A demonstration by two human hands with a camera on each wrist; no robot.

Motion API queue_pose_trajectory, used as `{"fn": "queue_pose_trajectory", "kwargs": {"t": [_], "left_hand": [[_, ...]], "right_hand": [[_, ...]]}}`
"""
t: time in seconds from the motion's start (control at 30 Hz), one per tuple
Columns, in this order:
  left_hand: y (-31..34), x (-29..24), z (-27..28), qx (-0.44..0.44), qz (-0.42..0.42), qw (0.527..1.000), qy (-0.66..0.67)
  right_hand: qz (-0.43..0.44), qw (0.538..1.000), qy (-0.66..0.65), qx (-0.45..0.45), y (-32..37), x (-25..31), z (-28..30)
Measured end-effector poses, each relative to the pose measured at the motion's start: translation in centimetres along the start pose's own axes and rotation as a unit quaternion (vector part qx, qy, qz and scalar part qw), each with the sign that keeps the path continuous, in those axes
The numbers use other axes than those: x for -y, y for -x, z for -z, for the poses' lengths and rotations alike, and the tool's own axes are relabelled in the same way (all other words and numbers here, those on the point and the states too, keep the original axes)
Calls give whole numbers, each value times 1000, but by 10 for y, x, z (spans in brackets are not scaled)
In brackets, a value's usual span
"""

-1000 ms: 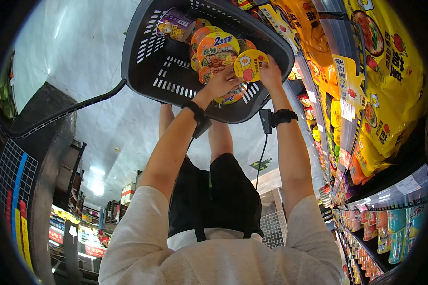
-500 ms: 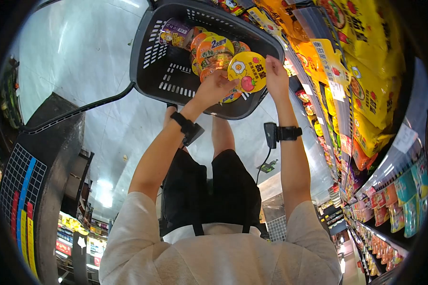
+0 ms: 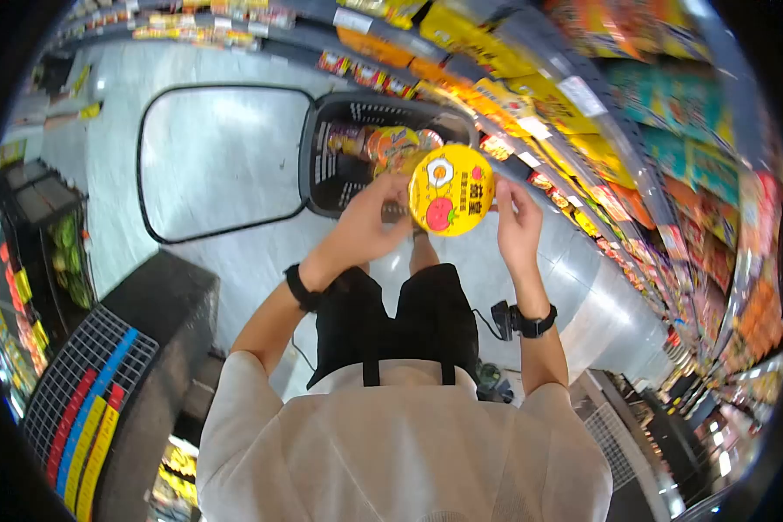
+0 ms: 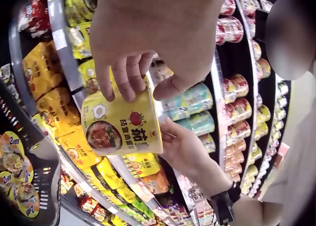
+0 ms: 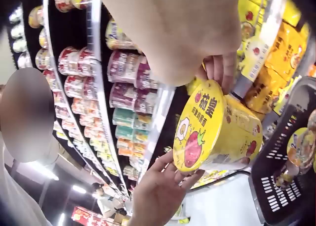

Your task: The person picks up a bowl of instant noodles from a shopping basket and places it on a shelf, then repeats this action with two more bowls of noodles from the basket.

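Observation:
A yellow noodle tub (image 3: 452, 190) is held up in front of the basket, its lid with egg and tomato pictures facing the head camera. Curled round its left side are the fingers of the left hand (image 3: 372, 224); in the left wrist view that hand (image 4: 153, 43) spans the tub's printed side (image 4: 121, 122). The right hand (image 3: 519, 228) holds the opposite edge with its fingertips, and in the right wrist view its bent fingers (image 5: 222, 70) lie against the tub (image 5: 237, 132). The left hand (image 5: 158, 194) supports the tub there from the other side.
A dark basket (image 3: 319, 165) on the floor holds several orange noodle tubs (image 3: 391, 143) and a purple one (image 3: 346, 139); its handle (image 3: 141, 165) is folded out leftward. Shelves of packets (image 3: 574, 104) run along the right. A dark stand with a wire grid (image 3: 83, 374) is lower left.
Both hands have lifted the yellow tub up out of the basket, closer to the head camera. The view has shifted, with the basket now smaller and its whole handle visible.

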State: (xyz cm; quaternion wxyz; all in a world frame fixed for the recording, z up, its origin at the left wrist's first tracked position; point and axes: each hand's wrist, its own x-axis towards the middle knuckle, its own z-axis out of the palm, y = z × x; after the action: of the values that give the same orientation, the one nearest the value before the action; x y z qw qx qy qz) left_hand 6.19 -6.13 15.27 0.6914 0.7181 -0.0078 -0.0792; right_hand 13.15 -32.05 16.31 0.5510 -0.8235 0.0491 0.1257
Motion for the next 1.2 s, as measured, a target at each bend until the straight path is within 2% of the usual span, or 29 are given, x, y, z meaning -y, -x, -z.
{"fn": "queue_pose_trajectory", "kwargs": {"t": [0.03, 0.13, 0.23, 0.3, 0.33, 0.4, 0.5, 0.63, 0.7, 0.77, 0.8, 0.83, 0.87, 0.9, 0.97, 1.0, 1.03, 1.1, 1.13, 1.17, 1.2], "left_hand": [[9, -19, 0, 19, -4, 1000, 10], [32, -76, -8, 42, -111, 991, -54], [43, -121, -17, 102, -167, 977, -85], [41, -151, -26, 115, -258, 950, -136], [41, -165, -33, 138, -249, 951, -124], [36, -191, -49, 180, -294, 930, -127], [25, -224, -80, 253, -339, 899, -113], [28, -257, -126, 322, -306, 894, -51], [39, -274, -152, 393, -221, 892, 33], [45, -292, -182, 429, -227, 874, 1], [53, -303, -198, 433, -256, 864, -13], [60, -316, -214, 434, -287, 854, -27], [68, -326, -231, 459, -260, 849, 15], [72, -328, -246, 457, -268, 848, 12], [79, -337, -282, 476, -274, 830, 92], [82, -345, -296, 495, -283, 811, 131], [92, -363, -311, 509, -248, 802, 189], [89, -379, -326, 510, -276, 793, 184], [91, -395, -333, 514, -249, 799, 189], [85, -411, -337, 503, -300, 802, 120], [81, -426, -342, 500, -302, 805, 102]], "right_hand": [[18, 1000, -6, -24, 16, 21, 8], [24, 998, 5, -65, 73, 73, 42], [89, 988, 31, -124, 124, 120, 75], [103, 980, 40, -166, 157, 145, 98], [117, 974, 48, -185, 174, 154, 109], [138, 961, 56, -232, 207, 162, 129], [117, 959, 23, -258, 251, 163, 158], [97, 961, -94, -242, 290, 161, 188], [105, 954, -139, -243, 311, 164, 203], [195, 942, -127, -240, 336, 171, 224], [201, 940, -126, -246, 351, 172, 237], [245, 931, -129, -237, 365, 173, 250], [291, 920, -131, -226, 378, 174, 264], [300, 918, -128, -226, 392, 174, 277], [370, 900, -98, -211, 422, 176, 308], [360, 907, -107, -191, 437, 181, 319], [368, 906, -97, -184, 447, 187, 334], [414, 897, -24, -157, 463, 193, 353], [419, 891, 19, -174, 468, 194, 363], [427, 887, 18, -176, 471, 197, 374], [449, 866, 87, -202, 474, 201, 385]]}}
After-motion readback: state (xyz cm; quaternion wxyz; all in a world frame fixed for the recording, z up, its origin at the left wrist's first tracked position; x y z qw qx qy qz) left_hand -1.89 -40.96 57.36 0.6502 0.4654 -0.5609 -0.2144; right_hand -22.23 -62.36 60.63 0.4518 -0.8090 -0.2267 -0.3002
